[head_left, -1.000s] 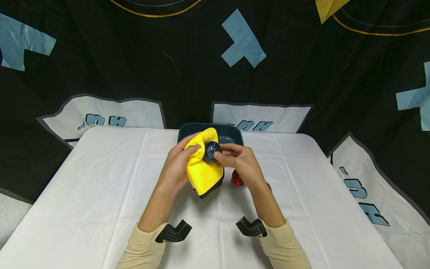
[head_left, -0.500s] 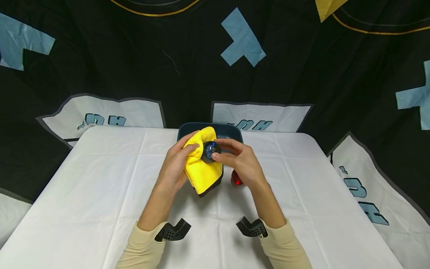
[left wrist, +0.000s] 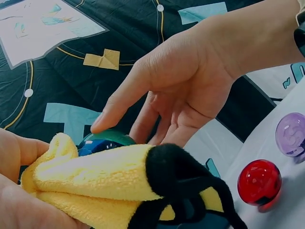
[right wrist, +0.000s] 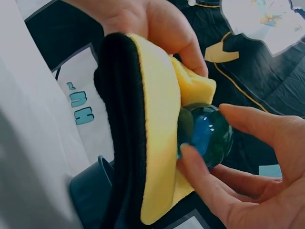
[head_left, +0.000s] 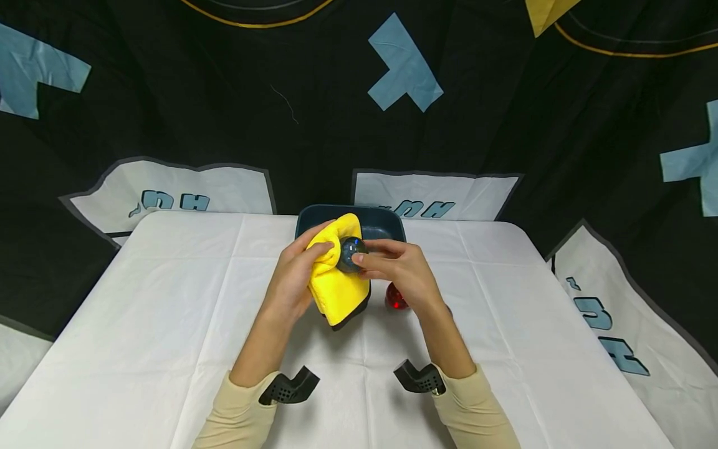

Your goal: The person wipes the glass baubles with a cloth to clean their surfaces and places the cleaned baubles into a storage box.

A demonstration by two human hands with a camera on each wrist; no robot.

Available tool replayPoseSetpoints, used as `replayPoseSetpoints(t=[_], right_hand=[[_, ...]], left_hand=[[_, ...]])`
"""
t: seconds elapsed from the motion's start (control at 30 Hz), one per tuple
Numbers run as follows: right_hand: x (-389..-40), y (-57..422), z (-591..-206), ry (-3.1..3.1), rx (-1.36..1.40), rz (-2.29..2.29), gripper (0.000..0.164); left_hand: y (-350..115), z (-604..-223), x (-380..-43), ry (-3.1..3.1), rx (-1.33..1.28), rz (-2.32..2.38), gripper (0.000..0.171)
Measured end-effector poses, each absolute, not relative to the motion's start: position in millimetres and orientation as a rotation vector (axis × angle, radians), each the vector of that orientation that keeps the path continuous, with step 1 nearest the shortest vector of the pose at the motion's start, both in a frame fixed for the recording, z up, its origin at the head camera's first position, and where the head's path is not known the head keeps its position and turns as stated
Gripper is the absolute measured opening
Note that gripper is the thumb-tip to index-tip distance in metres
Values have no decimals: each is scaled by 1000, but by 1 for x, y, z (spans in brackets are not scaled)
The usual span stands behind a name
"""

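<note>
My left hand (head_left: 291,274) grips a yellow cloth (head_left: 339,296) with a black edge, its thumb on the folded upper part. Against the cloth sits a clear dark blue-green ball (right wrist: 209,136), glassy and shiny. Thumb and fingers of my right hand (head_left: 401,271) pinch this ball from the right side. In the left wrist view the cloth hides much of the ball. Both hands are raised over the table, in front of a dark basin.
The dark blue basin (head_left: 384,223) stands at the table's far edge, partly behind the hands. A red ball (left wrist: 259,182) and a purple ball (left wrist: 291,135) rest on the white tablecloth (head_left: 168,324) by the right forearm. A black printed curtain (head_left: 314,125) hangs behind.
The right fingers have shifted on the ball: the index finger was raised half a second ago and is lower now. The ball has turned slightly; the left hand has barely moved.
</note>
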State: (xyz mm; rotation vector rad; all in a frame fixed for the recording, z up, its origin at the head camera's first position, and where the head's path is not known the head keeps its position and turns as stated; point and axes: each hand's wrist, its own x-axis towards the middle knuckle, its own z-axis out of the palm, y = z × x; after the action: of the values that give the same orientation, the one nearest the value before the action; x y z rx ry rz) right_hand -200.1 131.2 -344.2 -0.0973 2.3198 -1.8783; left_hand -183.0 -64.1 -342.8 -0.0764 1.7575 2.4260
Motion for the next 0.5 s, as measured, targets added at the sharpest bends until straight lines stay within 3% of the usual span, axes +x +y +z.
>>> replayPoseSetpoints(t=[0.13, 0.5], right_hand=[[-201, 130, -345, 2347, -72, -1859, 57], [-196, 129, -342, 2348, -205, -1884, 46]], left_hand=[[-64, -343, -183, 1759, -68, 2426, 43], [-65, -344, -184, 1715, -83, 2447, 43]])
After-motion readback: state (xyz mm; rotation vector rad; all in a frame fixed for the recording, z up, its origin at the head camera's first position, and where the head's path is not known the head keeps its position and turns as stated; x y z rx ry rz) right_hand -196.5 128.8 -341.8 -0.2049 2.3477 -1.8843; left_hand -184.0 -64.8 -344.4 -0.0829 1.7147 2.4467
